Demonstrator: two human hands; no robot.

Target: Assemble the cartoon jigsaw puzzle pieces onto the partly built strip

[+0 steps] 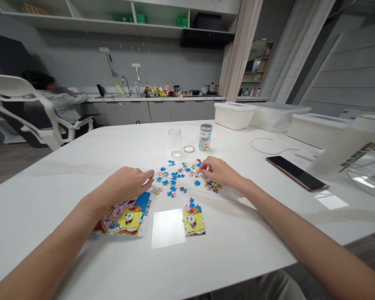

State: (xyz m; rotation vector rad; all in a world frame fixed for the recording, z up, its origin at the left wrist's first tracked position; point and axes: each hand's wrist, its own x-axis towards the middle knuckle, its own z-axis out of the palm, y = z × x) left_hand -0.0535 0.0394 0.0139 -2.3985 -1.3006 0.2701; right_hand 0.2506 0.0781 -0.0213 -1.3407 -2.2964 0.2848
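Loose puzzle pieces (173,176), mostly blue, lie spread over the middle of the white table (118,143). My right hand (218,170) is at their right side, fingertips pinched together over some pieces; whatever is between them is too small to make out. Left of the pieces, my left hand (131,181) hovers above the top of a printed picture sheet (133,216), thumb and fingers a little apart, holding nothing visible. A joined part of the puzzle (194,221) with a yellow face lies near the front.
Behind the pieces stand a clear jar (175,142), a metal lid (189,148) and a labelled can (205,137). A phone (296,172), a cable and white boxes (234,115) are at the right. A person (64,102) sits at the far left by a chair.
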